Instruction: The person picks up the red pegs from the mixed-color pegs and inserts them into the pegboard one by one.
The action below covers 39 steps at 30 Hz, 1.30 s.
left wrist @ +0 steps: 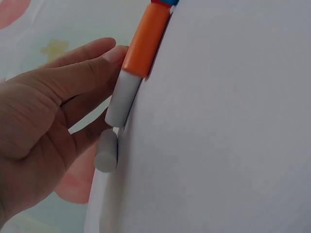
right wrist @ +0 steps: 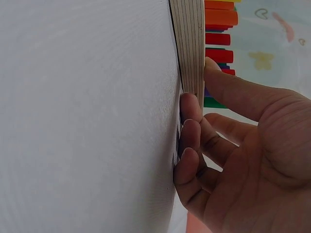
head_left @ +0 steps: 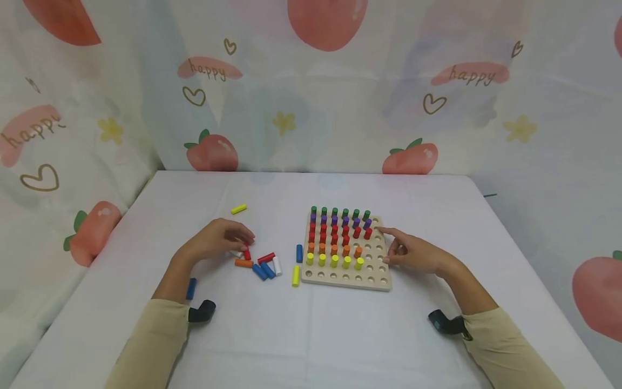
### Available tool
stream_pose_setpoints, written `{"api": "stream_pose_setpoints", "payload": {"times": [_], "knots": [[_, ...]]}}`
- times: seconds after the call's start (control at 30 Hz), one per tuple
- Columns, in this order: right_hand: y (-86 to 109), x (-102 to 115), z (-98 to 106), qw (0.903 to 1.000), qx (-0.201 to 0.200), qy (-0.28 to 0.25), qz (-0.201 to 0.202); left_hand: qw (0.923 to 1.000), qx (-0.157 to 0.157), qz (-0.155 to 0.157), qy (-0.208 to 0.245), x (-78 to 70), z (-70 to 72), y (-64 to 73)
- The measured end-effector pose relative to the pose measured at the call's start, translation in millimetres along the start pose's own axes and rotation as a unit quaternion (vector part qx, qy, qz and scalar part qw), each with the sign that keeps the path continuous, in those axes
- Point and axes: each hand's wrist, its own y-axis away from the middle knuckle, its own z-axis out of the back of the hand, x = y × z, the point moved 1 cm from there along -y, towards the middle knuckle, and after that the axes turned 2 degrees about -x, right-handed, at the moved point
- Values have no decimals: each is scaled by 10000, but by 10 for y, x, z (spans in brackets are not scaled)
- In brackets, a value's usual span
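Note:
My left hand (head_left: 221, 237) is over a loose cluster of pegs, its fingertips close above a red peg (head_left: 247, 252). In the left wrist view, the thumb reaches behind an orange peg (left wrist: 146, 41), with a white peg (left wrist: 122, 97) and another white peg (left wrist: 107, 151) beside the fingers. My right hand (head_left: 418, 254) holds the right edge of a wooden pegboard (head_left: 347, 280), index fingertip near the far corner and thumb nearer the front. The right wrist view shows its other fingers curled beside the board's side. Green, purple, red, orange and yellow pegs stand in rows; the front-row holes are bare.
Blue pegs (head_left: 259, 272), a white peg (head_left: 277, 266) and another red peg (head_left: 266, 257) lie between left hand and board. A yellow peg (head_left: 295, 275) lies beside the board; another yellow peg (head_left: 238, 209) lies farther back. A blue peg (head_left: 191, 288) sits by the left forearm.

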Motion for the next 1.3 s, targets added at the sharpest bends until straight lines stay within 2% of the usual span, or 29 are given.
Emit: {"api": "stream_pose_setpoints", "payload": {"times": [0.17, 0.33, 0.47, 0.8, 1.13, 1.3], "knots": [[-4, -16, -6, 10000, -3, 6, 3, 9996, -37, 206, 175, 76, 21, 27], [-4, -19, 4, 10000, 6, 41, 4, 9995, -85, 298, 94, 62, 8, 9], [1, -11, 12, 10000, 1, 58, -30, 9997, -85, 208, -31, 16, -2, 2], [26, 22, -2, 10000, -32, 24, -42, 9988, 269, -179, -358, -3, -22, -15], [19, 19, 1, 10000, -22, 33, -51, 9990, 29, -39, -444, 9, 3, -10], [20, 22, -2, 10000, -19, 36, -59, 9991, -231, 110, -333, -11, 35, 17]]}}
